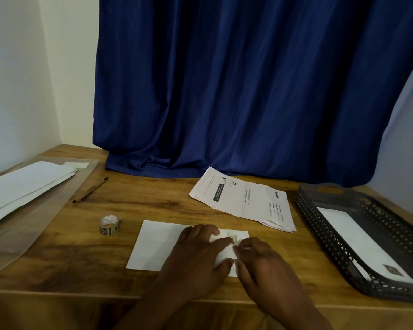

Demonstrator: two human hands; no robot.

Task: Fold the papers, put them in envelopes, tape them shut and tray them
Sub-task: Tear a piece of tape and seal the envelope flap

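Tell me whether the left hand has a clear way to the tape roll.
Probably yes: the tape roll stands alone on bare table, left of the left hand, which presses the envelope.

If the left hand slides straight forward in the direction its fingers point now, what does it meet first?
The left hand points up and to the right across the envelope. It would first meet the strip of tape at its fingertips, then probably the printed papers beyond, though depth is unclear.

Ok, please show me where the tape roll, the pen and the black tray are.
tape roll (109, 225), head view, on its side wall.
pen (90, 190), head view, mid-barrel.
black tray (320, 211), head view, its perforated left wall.
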